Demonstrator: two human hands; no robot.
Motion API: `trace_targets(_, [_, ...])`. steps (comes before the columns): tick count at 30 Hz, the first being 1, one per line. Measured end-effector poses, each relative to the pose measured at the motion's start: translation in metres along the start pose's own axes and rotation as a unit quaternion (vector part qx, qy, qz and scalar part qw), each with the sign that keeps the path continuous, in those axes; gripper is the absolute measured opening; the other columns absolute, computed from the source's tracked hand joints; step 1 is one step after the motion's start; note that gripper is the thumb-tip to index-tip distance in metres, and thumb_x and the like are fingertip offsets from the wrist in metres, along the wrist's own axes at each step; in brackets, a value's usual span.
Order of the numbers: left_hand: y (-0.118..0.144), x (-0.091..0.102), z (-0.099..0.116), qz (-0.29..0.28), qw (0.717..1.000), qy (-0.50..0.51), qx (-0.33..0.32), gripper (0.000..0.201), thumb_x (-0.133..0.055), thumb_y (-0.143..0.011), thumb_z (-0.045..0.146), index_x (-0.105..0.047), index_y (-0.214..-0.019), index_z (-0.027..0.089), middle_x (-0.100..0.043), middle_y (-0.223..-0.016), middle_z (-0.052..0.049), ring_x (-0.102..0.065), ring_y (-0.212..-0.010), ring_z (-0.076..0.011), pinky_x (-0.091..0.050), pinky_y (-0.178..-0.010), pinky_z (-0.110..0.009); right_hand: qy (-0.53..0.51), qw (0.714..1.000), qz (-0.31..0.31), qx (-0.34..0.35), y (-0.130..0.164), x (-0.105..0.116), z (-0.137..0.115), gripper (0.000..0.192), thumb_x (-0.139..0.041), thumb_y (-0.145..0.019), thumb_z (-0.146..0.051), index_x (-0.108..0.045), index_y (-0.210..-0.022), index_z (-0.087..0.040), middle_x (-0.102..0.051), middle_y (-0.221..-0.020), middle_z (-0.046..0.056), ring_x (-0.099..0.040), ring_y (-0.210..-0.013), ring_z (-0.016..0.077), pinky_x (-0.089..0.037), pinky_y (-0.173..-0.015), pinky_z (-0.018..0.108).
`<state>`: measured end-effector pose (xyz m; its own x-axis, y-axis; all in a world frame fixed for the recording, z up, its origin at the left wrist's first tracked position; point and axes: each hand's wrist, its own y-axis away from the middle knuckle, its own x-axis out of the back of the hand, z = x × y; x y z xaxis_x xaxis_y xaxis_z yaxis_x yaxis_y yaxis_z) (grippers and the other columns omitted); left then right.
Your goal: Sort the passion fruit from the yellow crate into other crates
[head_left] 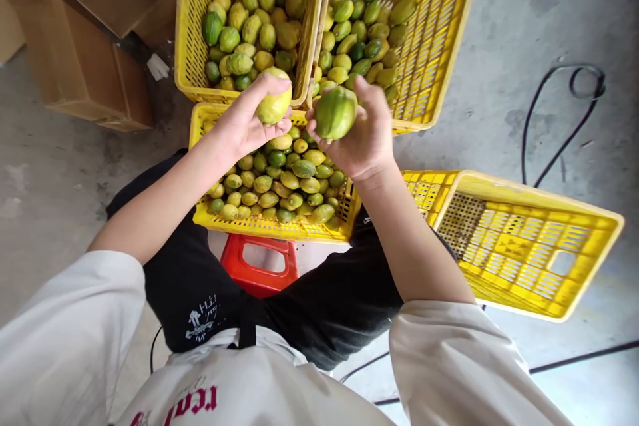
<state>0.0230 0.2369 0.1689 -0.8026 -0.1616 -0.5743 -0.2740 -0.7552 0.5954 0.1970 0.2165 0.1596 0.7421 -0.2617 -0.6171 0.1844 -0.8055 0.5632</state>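
My left hand (257, 116) is closed around a yellow lemon (274, 100), the thumb lying over its top. In my right hand (367, 130) rests a larger green lemon (336, 113), with the fingers under it and the thumb at its side. Both hands are raised over the near yellow crate (279, 231), which holds many small green and yellow lemons (289, 180). The two lemons are apart from each other. Just beyond my hands stand a back left crate (186, 33) and a back right crate (449, 46), each partly filled with similar lemons.
A yellow crate (529, 253) lies at my right side. Below the near crate is a red plastic stool (259, 265), between my legs. Cardboard boxes (84, 60) are piled at the left. A black cable (562, 133) curls on the concrete floor at right.
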Motion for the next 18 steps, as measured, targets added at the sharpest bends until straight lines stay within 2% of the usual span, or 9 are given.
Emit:
trace_targets(3, [0.004, -0.004, 0.004, 0.017, 1.0, 0.02, -0.011, 0.013, -0.054, -0.102, 0.015, -0.064, -0.094, 0.018, -0.064, -0.079, 0.0, -0.067, -0.075, -0.0108, -0.057, -0.075, -0.022, 0.014, 0.997, -0.066, 0.026, 0.001, 0.005, -0.005, 0.023, -0.074, -0.083, -0.046, -0.063, -0.096, -0.031, -0.075, -0.098, 0.002, -0.069, -0.121, 0.0321, -0.068, -0.091, 0.051])
trace_targets(4, [0.005, -0.005, 0.006, 0.028, 0.999, 0.034, -0.01, 0.014, -0.053, -0.102, 0.014, -0.066, -0.101, 0.018, -0.068, -0.083, -0.001, -0.071, -0.081, -0.0126, -0.059, -0.08, -0.024, 0.012, 0.996, -0.078, 0.035, 0.0, 0.007, -0.006, 0.026, -0.077, -0.079, -0.044, -0.062, -0.098, -0.033, -0.076, -0.1, 0.002, -0.067, -0.128, 0.0335, -0.067, -0.095, 0.054])
trace_targets(6, [0.005, -0.006, 0.009, 0.058, 0.996, 0.061, 0.002, 0.015, -0.056, -0.102, 0.017, -0.067, -0.112, 0.019, -0.07, -0.087, -0.002, -0.076, -0.088, -0.0153, -0.061, -0.08, -0.024, -0.004, 0.995, -0.091, 0.045, -0.001, 0.009, -0.006, 0.036, -0.082, -0.071, -0.035, -0.062, -0.101, -0.033, -0.077, -0.104, 0.001, -0.065, -0.133, 0.0312, -0.066, -0.1, 0.05])
trace_targets(9, [0.003, -0.005, 0.011, 0.095, 0.992, 0.073, 0.028, 0.018, -0.066, -0.101, 0.029, -0.067, -0.116, 0.019, -0.069, -0.087, -0.003, -0.078, -0.088, -0.0171, -0.059, -0.074, -0.022, -0.04, 0.995, -0.085, 0.035, -0.002, 0.009, -0.003, 0.042, -0.088, -0.071, -0.031, -0.063, -0.105, -0.03, -0.077, -0.101, 0.0, -0.07, -0.118, 0.0232, -0.065, -0.102, 0.035])
trace_targets(11, [0.003, -0.006, 0.011, 0.092, 0.993, 0.068, 0.042, 0.024, -0.066, -0.102, 0.038, -0.067, -0.114, 0.018, -0.07, -0.088, -0.004, -0.078, -0.092, -0.0207, -0.06, -0.074, -0.025, -0.069, 0.996, -0.059, 0.017, -0.001, 0.005, -0.002, 0.029, -0.083, -0.082, -0.033, -0.062, -0.102, -0.028, -0.074, -0.093, -0.002, -0.072, -0.099, 0.0182, -0.067, -0.092, 0.028])
trace_targets(13, [0.004, -0.008, 0.009, 0.079, 0.993, 0.072, 0.054, 0.029, -0.06, -0.103, 0.043, -0.067, -0.113, 0.017, -0.072, -0.09, -0.007, -0.078, -0.098, -0.026, -0.062, -0.077, -0.03, -0.088, 0.996, -0.026, -0.007, 0.0, 0.0, -0.002, 0.01, -0.069, -0.092, -0.031, -0.06, -0.098, -0.027, -0.07, -0.087, -0.002, -0.069, -0.084, 0.0141, -0.066, -0.075, 0.021])
trace_targets(15, [0.004, -0.009, 0.007, 0.074, 0.992, 0.079, 0.06, 0.028, -0.055, -0.103, 0.041, -0.067, -0.112, 0.017, -0.073, -0.09, -0.008, -0.078, -0.101, -0.0286, -0.064, -0.08, -0.034, -0.074, 0.996, 0.012, -0.047, -0.001, -0.003, -0.001, 0.001, -0.059, -0.096, -0.026, -0.06, -0.095, -0.025, -0.067, -0.086, -0.001, -0.066, -0.078, 0.0119, -0.059, -0.061, 0.014])
trace_targets(18, [-0.002, -0.005, 0.0, 0.114, 0.988, 0.071, 0.073, 0.018, -0.055, -0.101, 0.033, -0.065, -0.107, 0.019, -0.072, -0.082, -0.006, -0.078, -0.095, -0.0252, -0.064, -0.082, -0.034, -0.036, 0.99, 0.095, -0.098, -0.009, 0.002, 0.006, 0.005, -0.062, -0.095, -0.021, -0.06, -0.094, -0.025, -0.065, -0.085, 0.0, -0.064, -0.077, 0.0132, -0.058, -0.058, 0.016])
